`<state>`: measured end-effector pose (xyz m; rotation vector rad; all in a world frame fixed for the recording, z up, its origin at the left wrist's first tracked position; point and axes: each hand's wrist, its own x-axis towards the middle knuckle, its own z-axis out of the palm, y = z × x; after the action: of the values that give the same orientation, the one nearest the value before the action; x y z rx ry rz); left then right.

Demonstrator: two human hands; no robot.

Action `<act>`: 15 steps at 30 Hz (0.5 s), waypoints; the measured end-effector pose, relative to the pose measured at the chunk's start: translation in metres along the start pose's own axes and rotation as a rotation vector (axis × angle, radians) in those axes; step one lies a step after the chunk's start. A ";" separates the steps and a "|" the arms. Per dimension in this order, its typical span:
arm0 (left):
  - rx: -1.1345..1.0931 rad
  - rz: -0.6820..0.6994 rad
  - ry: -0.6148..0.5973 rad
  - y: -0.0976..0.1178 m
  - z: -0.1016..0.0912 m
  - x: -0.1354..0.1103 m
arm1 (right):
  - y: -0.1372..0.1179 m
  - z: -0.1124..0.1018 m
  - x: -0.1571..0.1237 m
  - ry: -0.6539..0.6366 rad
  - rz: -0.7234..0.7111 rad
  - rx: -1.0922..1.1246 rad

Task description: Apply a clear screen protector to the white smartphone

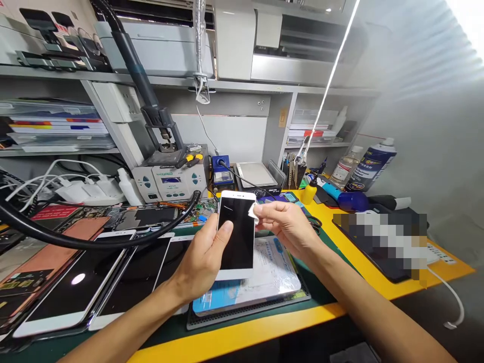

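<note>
While a white smartphone is gripped upright in the left hand, a small white wipe is pinched between the thumb and fingers of the right hand and is held against the upper right edge of the phone's black screen. The left thumb is pressed across the front of the phone, while the remaining left fingers are hidden behind it, so their exact placing cannot be told. The phone is held at the centre of the frame, above blue and white packaged sheets laid on a black ridged mat.

A green work mat is spread over a yellow bench. Several white phones with dark screens are lined up at the lower left, and a black hose is curved across them. Exposed circuit boards are seen just behind the left hand, and a soldering station is placed beyond them. A spray can and a plastic bottle are stood at the right, above a dark item obscured by pixelation.
</note>
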<state>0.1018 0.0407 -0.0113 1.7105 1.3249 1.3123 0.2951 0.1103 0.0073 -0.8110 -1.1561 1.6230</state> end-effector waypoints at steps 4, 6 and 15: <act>-0.044 -0.014 0.122 -0.002 -0.003 0.006 | 0.014 0.007 -0.004 -0.054 0.033 -0.019; -0.055 -0.015 0.211 -0.002 -0.005 0.010 | 0.019 0.010 -0.006 -0.094 0.060 -0.035; -0.134 -0.052 0.404 -0.007 -0.009 0.020 | 0.027 0.013 -0.010 -0.181 0.123 -0.062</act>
<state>0.0914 0.0607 -0.0078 1.3558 1.4483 1.7374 0.2781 0.0945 -0.0144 -0.8003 -1.3105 1.7999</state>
